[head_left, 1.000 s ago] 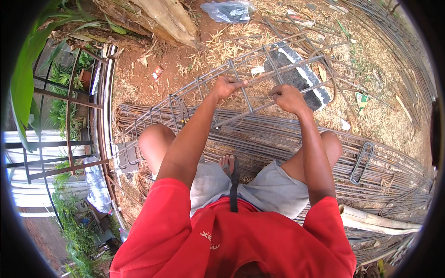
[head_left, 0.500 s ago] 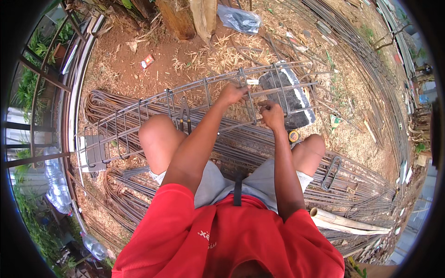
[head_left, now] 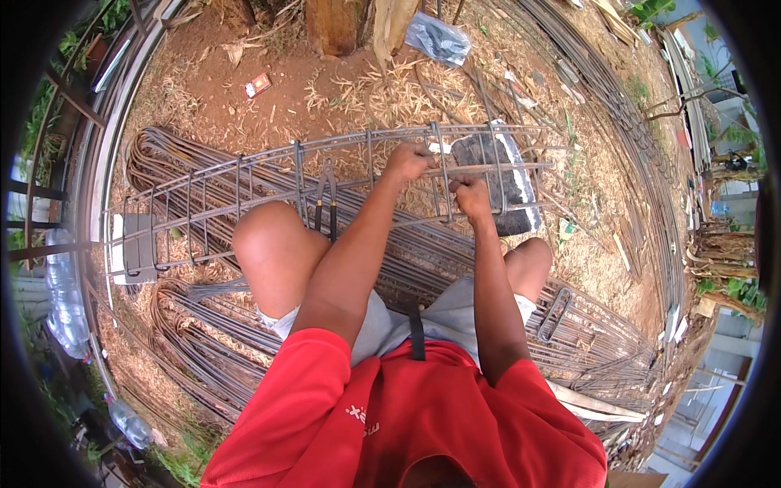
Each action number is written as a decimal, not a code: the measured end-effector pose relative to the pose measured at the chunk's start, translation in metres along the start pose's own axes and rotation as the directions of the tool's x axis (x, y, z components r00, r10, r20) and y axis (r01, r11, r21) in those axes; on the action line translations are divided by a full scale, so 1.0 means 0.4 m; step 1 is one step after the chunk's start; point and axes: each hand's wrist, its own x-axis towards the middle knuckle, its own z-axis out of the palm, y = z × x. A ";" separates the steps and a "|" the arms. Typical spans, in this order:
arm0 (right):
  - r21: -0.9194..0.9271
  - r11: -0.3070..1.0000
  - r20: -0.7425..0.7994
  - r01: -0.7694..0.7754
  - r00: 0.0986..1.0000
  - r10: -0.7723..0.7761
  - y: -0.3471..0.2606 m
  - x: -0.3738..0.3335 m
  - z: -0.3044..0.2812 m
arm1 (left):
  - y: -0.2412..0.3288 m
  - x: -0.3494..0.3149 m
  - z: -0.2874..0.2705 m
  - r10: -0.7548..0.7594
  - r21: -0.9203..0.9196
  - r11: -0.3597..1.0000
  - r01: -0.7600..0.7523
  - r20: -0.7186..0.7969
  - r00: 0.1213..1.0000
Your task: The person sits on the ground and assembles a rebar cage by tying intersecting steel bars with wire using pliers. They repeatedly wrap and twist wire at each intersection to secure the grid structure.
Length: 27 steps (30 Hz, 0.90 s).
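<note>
A long rebar cage (head_left: 268, 193) of thin steel bars lies across in front of my knees, with square stirrups spaced along it. My left hand (head_left: 409, 161) reaches to its right part, fingers closed at a stirrup (head_left: 445, 195). On the other side of that stirrup, my right hand (head_left: 472, 198) is closed with thumb and fingertips pressed together; anything small between them is too fine to see. Pincers (head_left: 333, 215) with dark handles rest against the cage beside my left knee. Under the cage's right end is a dark slab with white edges (head_left: 512, 183).
Bundles of bent rebar (head_left: 183, 163) lie beneath the cage and beside my legs. A grey block (head_left: 140, 248) is under the cage's left end. Tree trunks (head_left: 335, 24), a plastic bag (head_left: 439, 39) and a small red box (head_left: 258, 85) are at the far side. Long bars (head_left: 602, 89) line the right.
The view has shifted, so the cage appears lower and further left. Both hands remain at the same stirrup, closed. A yellow tape measure by my right knee is no longer visible.
</note>
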 end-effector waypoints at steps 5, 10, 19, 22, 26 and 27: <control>0.016 0.999 0.001 -0.042 0.999 0.042 -0.017 0.030 0.005 | 0.019 -0.031 0.003 0.066 0.069 0.996 -0.064 -0.024 0.998; 0.285 0.940 0.129 -0.186 0.980 0.155 -0.052 -0.031 -0.025 | 0.002 -0.053 0.012 0.215 0.051 0.976 -0.213 -0.023 0.976; 0.358 0.914 0.098 -0.189 0.981 0.165 -0.096 -0.044 -0.032 | 0.037 -0.072 0.021 0.110 0.047 0.993 -0.110 0.011 0.994; 0.408 0.890 0.103 -0.202 0.979 0.176 -0.096 -0.061 -0.023 | 0.029 -0.067 0.030 0.147 0.075 0.986 -0.146 -0.003 0.989; 0.517 0.831 0.075 -0.206 0.978 0.196 -0.124 -0.075 -0.009 | -0.008 -0.042 0.042 0.161 0.040 0.986 -0.160 -0.010 0.987; 0.539 0.822 0.050 -0.185 0.981 0.188 -0.137 -0.074 -0.002 | -0.013 -0.033 0.044 0.166 -0.015 0.986 -0.166 -0.001 0.986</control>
